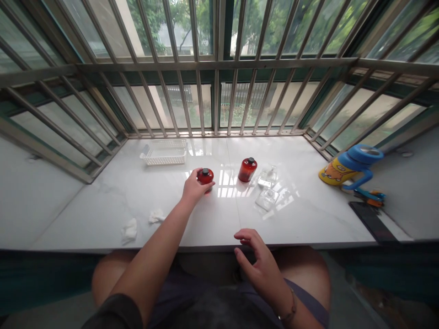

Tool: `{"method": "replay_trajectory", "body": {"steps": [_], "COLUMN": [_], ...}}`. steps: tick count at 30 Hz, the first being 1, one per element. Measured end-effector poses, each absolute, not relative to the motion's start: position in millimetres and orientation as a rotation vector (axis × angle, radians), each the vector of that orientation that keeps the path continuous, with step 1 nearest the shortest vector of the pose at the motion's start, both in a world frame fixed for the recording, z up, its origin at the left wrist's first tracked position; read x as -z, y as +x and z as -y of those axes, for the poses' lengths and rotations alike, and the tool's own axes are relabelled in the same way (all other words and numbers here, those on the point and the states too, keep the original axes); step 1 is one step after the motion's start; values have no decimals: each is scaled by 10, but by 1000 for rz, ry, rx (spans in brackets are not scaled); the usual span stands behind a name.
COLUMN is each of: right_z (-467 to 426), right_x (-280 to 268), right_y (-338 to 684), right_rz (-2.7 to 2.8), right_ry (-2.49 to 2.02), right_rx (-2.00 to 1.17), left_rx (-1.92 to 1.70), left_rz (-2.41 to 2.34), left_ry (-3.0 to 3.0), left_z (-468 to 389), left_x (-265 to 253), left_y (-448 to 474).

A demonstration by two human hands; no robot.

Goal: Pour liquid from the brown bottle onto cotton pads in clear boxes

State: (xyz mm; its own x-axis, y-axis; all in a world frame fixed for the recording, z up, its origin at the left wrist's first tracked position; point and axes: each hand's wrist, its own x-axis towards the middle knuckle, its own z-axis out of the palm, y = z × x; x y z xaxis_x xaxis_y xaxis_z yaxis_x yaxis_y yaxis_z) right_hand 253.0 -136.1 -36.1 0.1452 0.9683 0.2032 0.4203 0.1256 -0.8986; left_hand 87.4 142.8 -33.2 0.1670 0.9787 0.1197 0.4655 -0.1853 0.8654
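My left hand [196,186] is closed around a red bottle with a black cap [206,176], which stands upright around the middle of the white marbled counter [206,219]. Its lower part is partly hidden by my fingers. A second red bottle [247,170], also black-capped, stands to the right of it. Two clear bottles lie beyond that: one clear bottle [267,177] close to the red one, and another clear bottle [266,199] nearer to me. My right hand [255,256] hovers at the counter's front edge, fingers apart and slightly curled, holding nothing.
A white perforated basket [164,157] sits at the back left. Crumpled tissues [129,231] lie at the front left. On the right are a yellow and blue flask [348,167], a stapler-like blue and orange object [370,197] and a black phone [372,221]. Metal window bars [216,98] enclose the back.
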Motion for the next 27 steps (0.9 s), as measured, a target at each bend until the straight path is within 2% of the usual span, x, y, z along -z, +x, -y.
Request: {"method": "replay_trajectory", "body": {"steps": [7, 12, 18, 27], "right_z": [1424, 1410, 1350, 1293], "right_x": [346, 402, 525, 384], "right_y": [2502, 2469, 2339, 2078], "right_rz": [1525, 1564, 1638, 1745], "right_ry": [-1444, -1437, -1404, -1307], "right_rx": [-714, -724, -780, -877], "left_rx": [-940, -936, -749, -672], "left_rz": [-1436, -1329, -1521, -1713], "left_ry": [1877, 2144, 2245, 2499], "left_z": [-1321, -540, 186, -37], "left_x": [368, 338, 571, 639], "left_y": [749, 291, -415, -898]}}
